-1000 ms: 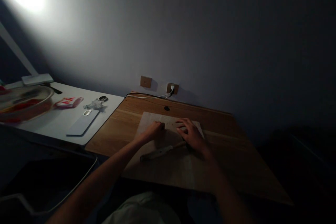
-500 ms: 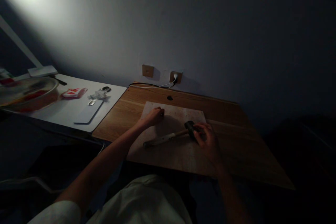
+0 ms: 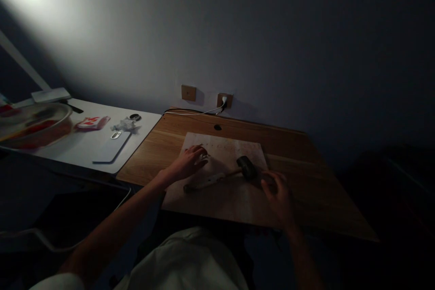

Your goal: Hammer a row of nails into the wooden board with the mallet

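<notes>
mallet down on the board, both hands off it; work looks unfinished to us

the mallet (image 3: 246, 168) lies across the pale board (image 3: 227, 203) on the wooden table (image 3: 288, 158), dark head towards our right hand (image 3: 272, 183), handle running left and slightly towards us. our right fingers are loosely bent, parted from the thumb, nothing seen between them; just beside the mallet's head, apart from it. our left hand (image 3: 195, 158) is over the board's left part, fingers curled at a small shiny bit (image 3: 205, 157); gripped or only touched, we cannot tell. done, we judge: the mallet laid aside; dark specks (image 3: 217, 147) dot the board's far part, holes or crumbs, too small to say. left: the shiny bit seems not yet dealt with; beyond that, we cannot tell.
</notes>
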A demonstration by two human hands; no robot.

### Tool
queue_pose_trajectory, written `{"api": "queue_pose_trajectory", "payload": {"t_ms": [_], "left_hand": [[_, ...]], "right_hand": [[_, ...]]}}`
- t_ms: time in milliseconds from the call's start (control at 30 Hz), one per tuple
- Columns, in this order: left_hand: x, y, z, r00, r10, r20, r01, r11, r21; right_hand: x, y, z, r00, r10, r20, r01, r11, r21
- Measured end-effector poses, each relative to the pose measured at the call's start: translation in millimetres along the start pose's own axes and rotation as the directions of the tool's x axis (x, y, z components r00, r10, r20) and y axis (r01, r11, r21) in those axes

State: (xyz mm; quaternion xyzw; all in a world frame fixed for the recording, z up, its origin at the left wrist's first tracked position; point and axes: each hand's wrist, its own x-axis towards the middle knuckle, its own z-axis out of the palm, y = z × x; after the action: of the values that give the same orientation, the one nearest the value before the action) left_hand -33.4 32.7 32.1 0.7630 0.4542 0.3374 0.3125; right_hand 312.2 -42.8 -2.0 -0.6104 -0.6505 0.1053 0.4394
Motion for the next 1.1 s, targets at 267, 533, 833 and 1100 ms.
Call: {"api": "queue_pose_trajectory", "payload": {"t_ms": [267, 533, 833, 1100], "left_hand": [[-86.2, -19.8, -12.8, 0.994, -0.102, -0.048, 0.112, 0.932, 0.345], [-102.2, -37.0, -25.7, 0.992, -0.034, -0.124, 0.097, 0.834, 0.542], [-118.6, -71.3, -78.0, 0.918, -0.194, -0.347, 0.375, 0.71, 0.596], [-141.7, -87.7, -119.0, 0.9, -0.231, -0.369, 0.435, 0.5, 0.749]], "right_hand": [[-29.0, 39.0, -6.7, 0.98, 0.184, 0.071, -0.153, 0.936, -0.316], [-30.3, 6.5, 12.0, 0.948, 0.269, 0.169, -0.22, 0.94, -0.26], [-19.2, -50.0, 68.0, 0.948, 0.078, 0.307, -0.037, 0.99, -0.136], [-7.8, -69.0, 106.4, 0.915, -0.026, 0.404, -0.054, 0.981, 0.186]]}}
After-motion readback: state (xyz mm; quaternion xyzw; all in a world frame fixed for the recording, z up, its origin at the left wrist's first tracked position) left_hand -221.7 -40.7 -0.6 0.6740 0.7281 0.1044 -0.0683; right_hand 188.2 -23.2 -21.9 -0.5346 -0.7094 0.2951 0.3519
